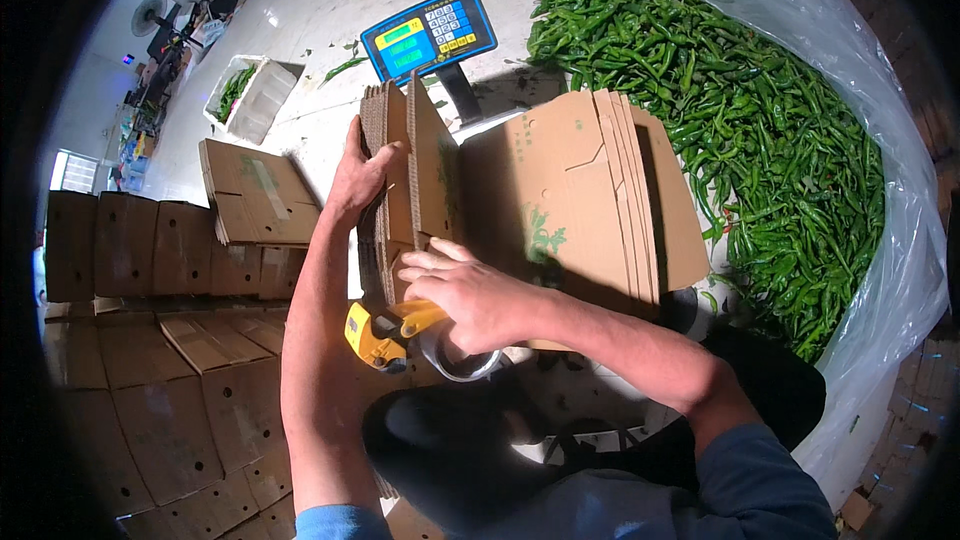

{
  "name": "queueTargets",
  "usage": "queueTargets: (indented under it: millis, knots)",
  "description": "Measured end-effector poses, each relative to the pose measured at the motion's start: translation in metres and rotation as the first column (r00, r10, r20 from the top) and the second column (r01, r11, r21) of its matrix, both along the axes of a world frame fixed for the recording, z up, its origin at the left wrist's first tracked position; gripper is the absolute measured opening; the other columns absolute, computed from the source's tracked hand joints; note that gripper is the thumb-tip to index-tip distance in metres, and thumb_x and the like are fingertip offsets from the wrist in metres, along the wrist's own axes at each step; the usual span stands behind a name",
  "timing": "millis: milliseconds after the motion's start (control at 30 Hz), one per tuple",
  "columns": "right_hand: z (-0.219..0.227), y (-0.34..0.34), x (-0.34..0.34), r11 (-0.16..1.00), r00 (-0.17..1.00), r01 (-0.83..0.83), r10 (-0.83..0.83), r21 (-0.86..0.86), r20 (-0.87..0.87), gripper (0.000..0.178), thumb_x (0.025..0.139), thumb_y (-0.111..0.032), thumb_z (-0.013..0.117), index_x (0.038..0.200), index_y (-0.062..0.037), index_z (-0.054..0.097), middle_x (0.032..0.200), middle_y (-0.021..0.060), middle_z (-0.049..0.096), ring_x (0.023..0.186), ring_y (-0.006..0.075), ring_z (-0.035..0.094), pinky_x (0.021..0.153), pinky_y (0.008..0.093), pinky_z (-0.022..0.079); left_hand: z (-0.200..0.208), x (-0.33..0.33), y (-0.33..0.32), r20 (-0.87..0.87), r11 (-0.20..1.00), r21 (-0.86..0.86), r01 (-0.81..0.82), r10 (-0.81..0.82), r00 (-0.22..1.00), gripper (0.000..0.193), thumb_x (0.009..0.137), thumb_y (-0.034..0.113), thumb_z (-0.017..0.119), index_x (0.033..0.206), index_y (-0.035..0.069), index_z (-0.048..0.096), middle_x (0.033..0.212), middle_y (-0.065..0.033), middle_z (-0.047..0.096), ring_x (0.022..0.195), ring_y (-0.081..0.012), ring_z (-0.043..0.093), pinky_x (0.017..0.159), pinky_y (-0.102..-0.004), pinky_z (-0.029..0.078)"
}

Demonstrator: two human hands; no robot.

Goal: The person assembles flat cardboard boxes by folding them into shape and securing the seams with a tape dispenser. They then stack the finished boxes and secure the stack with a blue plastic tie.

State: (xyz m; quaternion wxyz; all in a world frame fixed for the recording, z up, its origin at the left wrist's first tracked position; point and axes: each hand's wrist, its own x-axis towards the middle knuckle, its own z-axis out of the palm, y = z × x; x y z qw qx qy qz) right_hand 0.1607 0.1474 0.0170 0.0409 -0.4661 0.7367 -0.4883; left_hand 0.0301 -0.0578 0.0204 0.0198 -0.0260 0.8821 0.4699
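My left hand [362,172] grips the outer edge of several flattened cardboard boxes [383,202] standing upright, its thumb over their top. A further flat cardboard sheet [432,165] stands beside them, with a gap between. My right hand [468,302] holds a yellow tape dispenser [377,336] with a roll of clear tape [455,365] on it. Its fingertips reach the near lower edge of the upright cardboard. To the right, more flattened boxes with green print [560,200] lean in a fanned stack.
Behind the cardboard stands a scale with a blue-framed display [430,32]. A large heap of green peppers [740,130] lies right on plastic sheeting [885,120]. Stacked cardboard boxes [155,400] fill the left, near a flat box [262,190]. A white crate [268,100] with peppers stands far left.
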Motion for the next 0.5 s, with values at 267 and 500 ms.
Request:
queueTargets:
  millis: [267,500]
  knots:
    - [0.006,0.075,-0.020,0.677,0.922,0.118,-0.346,0.726,0.172,0.024,0.071,-0.004,0.057,0.094,0.0027,0.059,0.076,0.0231,0.065,0.078,0.0386,0.065,0.077,0.0437,0.051,-0.006,0.003,-0.027,0.015,0.999,0.001,-0.037,0.037,0.999,0.080,0.085,0.023,0.060,0.147,-0.002,0.017,0.138,-0.0238,0.044,0.123,-0.0292,0.047,0.103,-0.0340,0.036]
    - [-0.133,0.075,-0.043,0.770,0.332,0.537,-0.569,0.346,0.753,0.046,0.069,0.007,0.054,0.112,-0.0063,0.061,0.063,0.0032,0.056,0.048,0.0110,0.051,0.046,0.0297,0.043,-0.012,-0.002,-0.030,-0.069,0.998,0.063,0.015,-0.010,0.998,0.075,0.087,0.018,0.057,0.146,-0.005,0.017,0.139,-0.0242,0.043,0.126,-0.0281,0.044,0.105,-0.0336,0.034]
